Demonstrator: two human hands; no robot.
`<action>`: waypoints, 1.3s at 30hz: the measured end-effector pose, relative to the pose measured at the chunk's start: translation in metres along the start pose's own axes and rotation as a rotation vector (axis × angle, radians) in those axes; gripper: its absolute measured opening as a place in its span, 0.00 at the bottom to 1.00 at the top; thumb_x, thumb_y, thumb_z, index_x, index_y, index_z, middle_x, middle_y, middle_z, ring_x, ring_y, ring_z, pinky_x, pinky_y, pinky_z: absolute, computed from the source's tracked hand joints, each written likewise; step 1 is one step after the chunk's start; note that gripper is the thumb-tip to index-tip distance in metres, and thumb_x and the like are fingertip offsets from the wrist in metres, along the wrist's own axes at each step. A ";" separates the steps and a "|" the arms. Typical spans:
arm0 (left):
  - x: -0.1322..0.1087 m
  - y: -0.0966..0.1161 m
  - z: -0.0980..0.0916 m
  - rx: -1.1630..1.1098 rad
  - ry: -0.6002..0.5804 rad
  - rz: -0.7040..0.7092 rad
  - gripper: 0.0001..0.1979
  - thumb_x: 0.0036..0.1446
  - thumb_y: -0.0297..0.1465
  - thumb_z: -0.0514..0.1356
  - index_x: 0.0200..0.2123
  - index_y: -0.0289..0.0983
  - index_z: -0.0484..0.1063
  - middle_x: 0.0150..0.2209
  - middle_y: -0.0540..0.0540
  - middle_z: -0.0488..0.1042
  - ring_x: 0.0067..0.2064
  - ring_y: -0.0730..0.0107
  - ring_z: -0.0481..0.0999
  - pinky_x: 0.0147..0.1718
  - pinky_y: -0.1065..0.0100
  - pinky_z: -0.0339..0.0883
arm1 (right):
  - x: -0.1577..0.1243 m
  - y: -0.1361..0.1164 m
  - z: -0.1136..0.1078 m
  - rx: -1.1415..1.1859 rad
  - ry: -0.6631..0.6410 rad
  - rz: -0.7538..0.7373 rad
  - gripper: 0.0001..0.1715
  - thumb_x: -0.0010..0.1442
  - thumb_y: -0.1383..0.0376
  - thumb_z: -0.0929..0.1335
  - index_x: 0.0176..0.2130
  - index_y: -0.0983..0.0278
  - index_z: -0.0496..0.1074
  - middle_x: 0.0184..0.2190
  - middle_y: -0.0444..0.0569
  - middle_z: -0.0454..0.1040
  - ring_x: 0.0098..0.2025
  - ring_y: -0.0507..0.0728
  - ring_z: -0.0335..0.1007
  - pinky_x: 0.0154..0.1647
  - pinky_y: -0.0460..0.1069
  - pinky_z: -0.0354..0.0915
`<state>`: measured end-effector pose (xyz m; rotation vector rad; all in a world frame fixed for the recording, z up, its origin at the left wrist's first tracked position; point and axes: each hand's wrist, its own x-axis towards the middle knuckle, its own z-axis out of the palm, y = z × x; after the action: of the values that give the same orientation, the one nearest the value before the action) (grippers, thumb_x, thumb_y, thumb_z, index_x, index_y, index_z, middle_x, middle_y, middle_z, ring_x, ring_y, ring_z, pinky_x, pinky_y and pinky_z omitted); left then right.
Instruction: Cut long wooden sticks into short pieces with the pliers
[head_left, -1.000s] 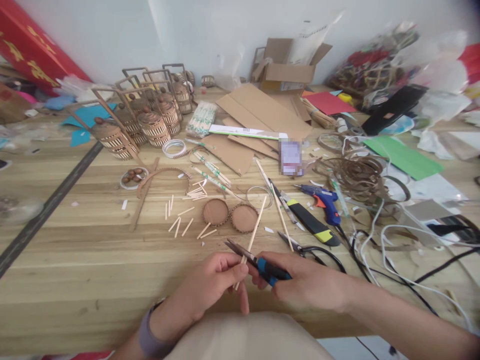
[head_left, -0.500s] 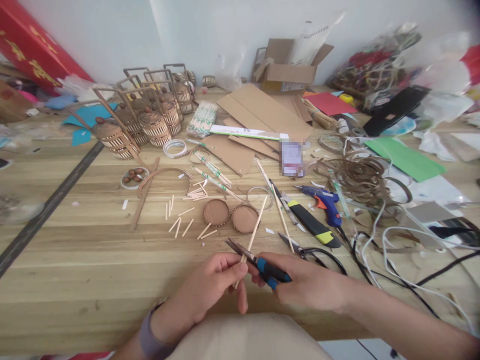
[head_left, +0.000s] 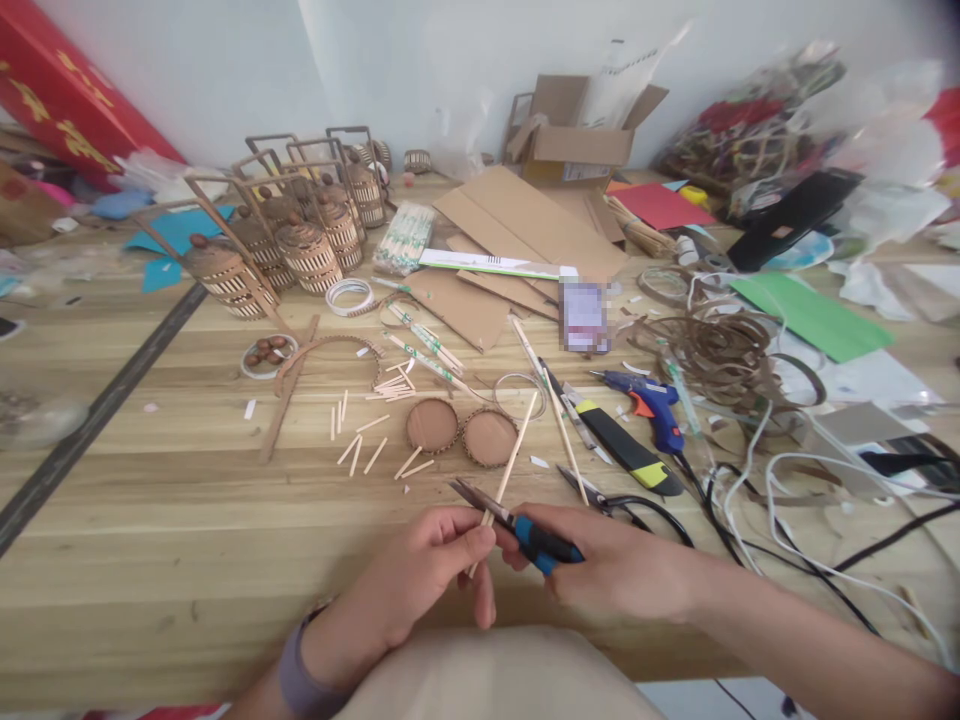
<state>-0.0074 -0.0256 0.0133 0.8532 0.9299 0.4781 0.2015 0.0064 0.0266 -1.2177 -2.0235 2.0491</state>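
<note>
My left hand (head_left: 442, 560) pinches a thin wooden stick (head_left: 517, 450) between thumb and fingers near its lower end. The stick slants up and away to the right. Closed around the blue-and-black handles, my right hand (head_left: 600, 560) grips a pair of shears (head_left: 551, 543). Their dark, pointed blades cross the stick just above my left thumb. Beyond my hands lie two round brown discs with beaded rims, one on the left (head_left: 431, 426) and one on the right (head_left: 490, 438). Short cut stick pieces (head_left: 366, 420) are scattered beside them.
A utility knife (head_left: 626, 450), black-handled scissors (head_left: 645, 510) and a blue glue gun (head_left: 656, 405) lie to the right, near tangled cables (head_left: 750, 530). Small bamboo lanterns (head_left: 307, 250) stand back left. Cardboard sheets (head_left: 532, 220) and coiled brown strips (head_left: 720, 345) lie farther back.
The stick's upper end has shifted very slightly to the right. Both hands and the shears keep nearly the same place.
</note>
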 end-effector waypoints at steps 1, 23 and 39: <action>0.000 0.000 0.000 0.001 0.001 0.002 0.21 0.59 0.48 0.56 0.37 0.35 0.77 0.16 0.53 0.69 0.24 0.69 0.69 0.37 0.65 0.58 | 0.000 -0.001 0.000 -0.001 -0.002 -0.001 0.18 0.42 0.72 0.62 0.37 0.62 0.65 0.34 0.42 0.64 0.39 0.55 0.61 0.39 0.47 0.57; 0.001 -0.005 -0.002 0.013 0.010 -0.009 0.21 0.59 0.47 0.56 0.38 0.35 0.76 0.15 0.55 0.68 0.24 0.71 0.69 0.38 0.66 0.58 | -0.002 -0.008 -0.002 -0.083 -0.003 -0.022 0.21 0.40 0.75 0.61 0.37 0.62 0.64 0.33 0.41 0.64 0.37 0.54 0.60 0.37 0.46 0.57; 0.002 -0.002 0.001 -0.011 0.024 0.004 0.21 0.57 0.48 0.57 0.34 0.35 0.76 0.15 0.55 0.67 0.22 0.73 0.68 0.35 0.67 0.58 | -0.001 -0.006 0.003 -0.126 0.049 -0.027 0.20 0.41 0.76 0.61 0.36 0.61 0.65 0.32 0.41 0.66 0.36 0.53 0.63 0.36 0.46 0.59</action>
<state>-0.0055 -0.0257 0.0106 0.8409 0.9464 0.4975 0.1984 0.0045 0.0317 -1.2391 -2.1629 1.8869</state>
